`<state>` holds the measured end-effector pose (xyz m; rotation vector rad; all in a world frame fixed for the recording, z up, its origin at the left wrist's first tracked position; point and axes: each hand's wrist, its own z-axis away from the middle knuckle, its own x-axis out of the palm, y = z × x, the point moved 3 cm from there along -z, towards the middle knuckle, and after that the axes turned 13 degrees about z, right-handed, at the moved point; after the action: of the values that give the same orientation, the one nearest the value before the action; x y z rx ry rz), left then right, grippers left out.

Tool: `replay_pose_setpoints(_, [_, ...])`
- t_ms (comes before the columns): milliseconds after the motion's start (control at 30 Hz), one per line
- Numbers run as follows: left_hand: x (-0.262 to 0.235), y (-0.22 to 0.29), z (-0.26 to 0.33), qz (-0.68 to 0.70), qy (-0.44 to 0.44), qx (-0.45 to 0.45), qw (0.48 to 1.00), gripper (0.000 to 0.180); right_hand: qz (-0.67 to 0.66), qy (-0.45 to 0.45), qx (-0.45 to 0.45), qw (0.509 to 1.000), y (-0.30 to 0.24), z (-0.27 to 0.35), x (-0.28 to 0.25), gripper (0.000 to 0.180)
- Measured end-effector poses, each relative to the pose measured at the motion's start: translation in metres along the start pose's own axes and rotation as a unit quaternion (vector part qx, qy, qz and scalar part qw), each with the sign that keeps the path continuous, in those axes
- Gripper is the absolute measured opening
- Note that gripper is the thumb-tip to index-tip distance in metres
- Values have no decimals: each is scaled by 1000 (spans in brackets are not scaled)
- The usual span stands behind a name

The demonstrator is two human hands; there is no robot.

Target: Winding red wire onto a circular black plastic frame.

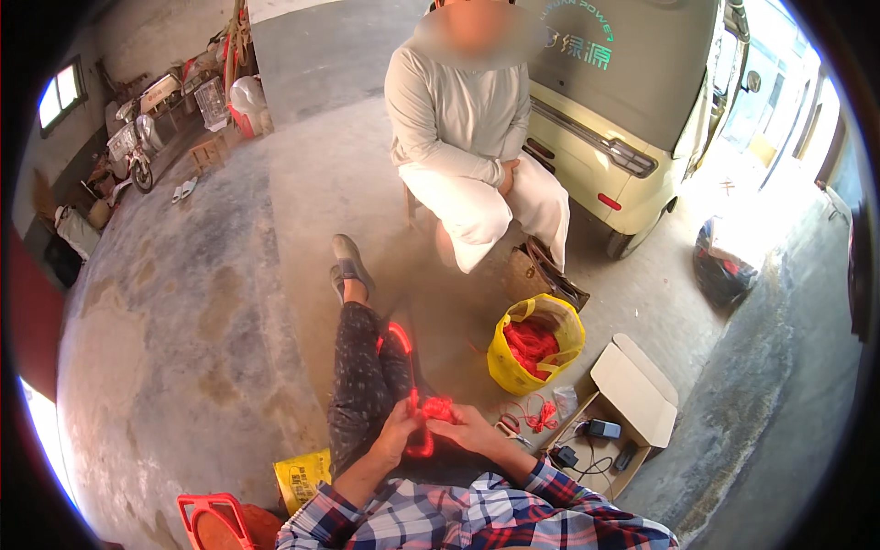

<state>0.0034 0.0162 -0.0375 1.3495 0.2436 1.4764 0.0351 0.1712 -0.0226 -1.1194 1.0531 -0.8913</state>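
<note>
My left hand (396,433) is closed on a red cord strand (411,371) that runs up over my leg and curls round near the knee. Between my hands sits a bunched red knotted piece (437,408), pinched by my right hand (469,431). A thicker red curve (422,449) hangs below my fingers, over my lap. It looks joined to the rest, but how is hidden by my hands. Right of my hands lie scissors (507,425) and a loose tangle of red cord (543,418) on the floor.
A yellow bag (502,362) full of red cord stands ahead right, with a brown handbag (541,275) behind it. An open box (632,458) holds chargers. Another person (458,110) sits opposite, before a parked vehicle (614,119). A red-framed stool (215,522) is lower left.
</note>
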Motion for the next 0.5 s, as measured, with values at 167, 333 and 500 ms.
replay_pose_setpoints(167, [-9, -5, 1, 7, -1, -12, 1000, 45, -1, -17, 36, 999, -3, 4, 0, 26])
replay_pose_setpoints(333, [-9, -5, -7, 26, 10, -15, 1000, 44, 5, 43, -24, 999, 2, -5, -1, 29])
replay_pose_setpoints(500, [17, 18, 7, 15, 7, -3, 1000, 45, 5, 61, 16, 998, -18, -1, 0, 33])
